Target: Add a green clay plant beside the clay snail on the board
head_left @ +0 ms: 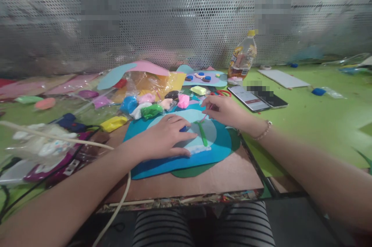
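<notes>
My left hand lies flat with its fingers spread on a layered blue paper sheet, pale blue in the middle. A dark blue lump shows beside its fingers. Between the pinched fingertips of my right hand is a thin pink strand, whose lower end reaches the top of a green clay stem. Whether the strand is clay or a tool, I cannot tell. A whitish-blue strip runs along the stem's foot. Green paper peeks out under the blue sheet.
Wrapped clay packets, among them green, pink and yellow, lie behind and left. Red-handled scissors, phones and a drink bottle are at the back right. A pale cable crosses the board's left side.
</notes>
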Demonstrator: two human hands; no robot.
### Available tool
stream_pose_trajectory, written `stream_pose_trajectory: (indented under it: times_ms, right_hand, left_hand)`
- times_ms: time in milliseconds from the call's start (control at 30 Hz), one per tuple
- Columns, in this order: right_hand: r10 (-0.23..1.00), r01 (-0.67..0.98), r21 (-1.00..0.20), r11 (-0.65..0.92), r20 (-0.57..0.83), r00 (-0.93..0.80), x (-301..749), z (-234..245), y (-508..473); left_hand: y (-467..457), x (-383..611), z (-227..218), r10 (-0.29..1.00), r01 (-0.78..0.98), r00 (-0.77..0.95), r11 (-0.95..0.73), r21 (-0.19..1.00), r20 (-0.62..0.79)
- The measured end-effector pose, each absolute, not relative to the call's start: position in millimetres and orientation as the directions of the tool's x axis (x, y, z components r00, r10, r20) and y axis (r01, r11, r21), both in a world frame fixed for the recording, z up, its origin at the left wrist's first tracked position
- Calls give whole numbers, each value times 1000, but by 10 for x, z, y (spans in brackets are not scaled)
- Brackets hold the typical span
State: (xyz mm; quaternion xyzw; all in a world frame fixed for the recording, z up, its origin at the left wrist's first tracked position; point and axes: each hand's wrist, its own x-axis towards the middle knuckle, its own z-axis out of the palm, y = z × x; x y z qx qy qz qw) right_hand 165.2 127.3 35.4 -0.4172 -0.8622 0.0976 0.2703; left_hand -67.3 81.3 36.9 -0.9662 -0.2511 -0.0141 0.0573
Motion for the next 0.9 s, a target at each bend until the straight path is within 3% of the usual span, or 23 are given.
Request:
stream_pose_trajectory:
  times_ms: [900]
  right_hand:
    - [778, 678, -389, 624, 384, -497, 1649, 363, 1275]
  left_hand:
    - [812, -671, 368, 481, 484, 875, -869, -104, 60]
